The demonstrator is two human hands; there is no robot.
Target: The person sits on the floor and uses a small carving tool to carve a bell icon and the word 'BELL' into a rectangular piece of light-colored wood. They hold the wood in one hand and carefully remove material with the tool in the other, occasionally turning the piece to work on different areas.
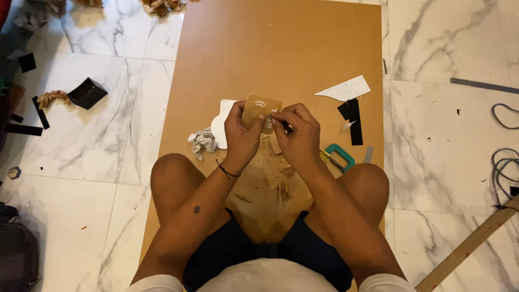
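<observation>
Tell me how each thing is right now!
Card: held up, being worked on.
Left hand: gripping the card.
Right hand: pinching a thin tool at the card.
Paper wad: crumpled, lying on the board.
Black box: open, on the floor.
Scraps: scattered between the knees.

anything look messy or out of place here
Yes. Peeled brown scraps litter the brown board between the person's knees, below the small brown panel both hands hold. A crumpled paper wad lies beside the left hand, and black offcuts are scattered on the marble floor.
</observation>
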